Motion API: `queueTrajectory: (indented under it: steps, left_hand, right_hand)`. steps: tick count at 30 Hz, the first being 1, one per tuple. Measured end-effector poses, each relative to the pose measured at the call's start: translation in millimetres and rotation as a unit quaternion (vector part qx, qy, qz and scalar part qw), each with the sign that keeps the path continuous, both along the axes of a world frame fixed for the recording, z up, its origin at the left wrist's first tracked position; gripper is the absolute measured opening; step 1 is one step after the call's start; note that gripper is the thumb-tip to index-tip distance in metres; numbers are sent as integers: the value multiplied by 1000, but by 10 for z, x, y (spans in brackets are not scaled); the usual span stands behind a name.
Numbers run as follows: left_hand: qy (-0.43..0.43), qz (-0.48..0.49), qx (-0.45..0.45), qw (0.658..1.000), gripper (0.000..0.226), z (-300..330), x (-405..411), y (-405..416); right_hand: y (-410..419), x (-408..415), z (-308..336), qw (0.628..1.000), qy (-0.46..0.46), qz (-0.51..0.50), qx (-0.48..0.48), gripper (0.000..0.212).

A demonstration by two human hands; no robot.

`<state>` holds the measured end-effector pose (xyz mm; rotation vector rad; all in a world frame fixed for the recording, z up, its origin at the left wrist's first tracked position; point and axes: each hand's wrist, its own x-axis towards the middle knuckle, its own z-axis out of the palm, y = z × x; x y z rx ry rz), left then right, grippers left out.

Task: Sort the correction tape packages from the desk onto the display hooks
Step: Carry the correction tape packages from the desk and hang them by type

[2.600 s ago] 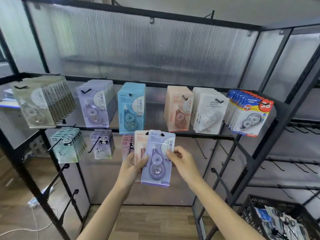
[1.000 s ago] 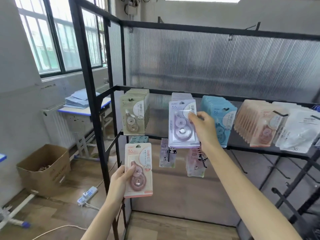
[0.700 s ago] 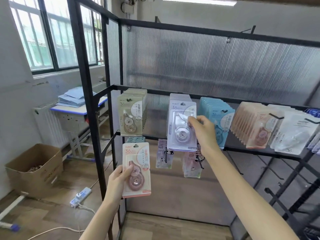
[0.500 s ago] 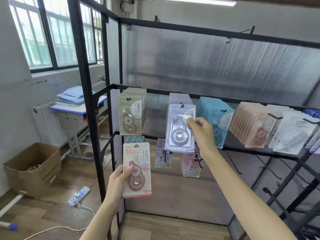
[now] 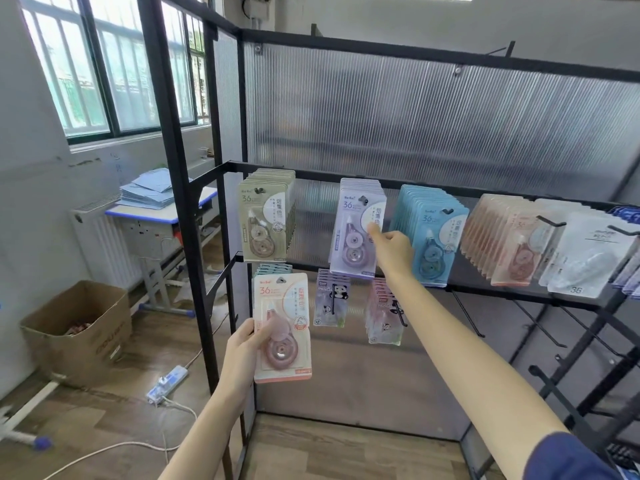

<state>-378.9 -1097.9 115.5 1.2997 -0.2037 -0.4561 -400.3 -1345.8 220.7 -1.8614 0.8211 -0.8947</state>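
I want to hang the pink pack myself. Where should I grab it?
Pinch the pink pack by its flat lower card edge, from the left, as the left hand does. That keeps the hang hole at the top free, and avoids the bulging plastic bubble in the middle.

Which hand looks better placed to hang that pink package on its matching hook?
Probably the left hand: it holds the pink package. The right hand is empty, touching the hung purple package, nearer the pink stack, so a handover might help.

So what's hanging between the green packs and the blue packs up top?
A stack of purple correction tape packs hangs there in the head view; the right hand touches its front.
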Motion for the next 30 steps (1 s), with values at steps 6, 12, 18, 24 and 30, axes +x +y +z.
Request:
queueTrajectory:
  steps: [6,12,18,24,30]
  left_hand:
    - [-11,-4,6,1000,13,-15,-15,7]
    - [-14,-28,-3,1000,23,-34,-63,-121]
    - [-23,-80,-11,996,28,-1,-271,-553]
    - [-45,-147,-7,988,24,185,-579,-1168]
    - [-123,-194,9,973,16,529,-937,-1796]
  right_hand:
    - [110,-167,-319,999,5,17,51,28]
    - [249,-485,-720,991,1,79,107,11]
    - [361,-869,-617,973,-37,176,145,13]
    - [-92,-1334,-499,983,-58,120,125,14]
    - [-656,-1809,-218,979,-121,84,138,11]
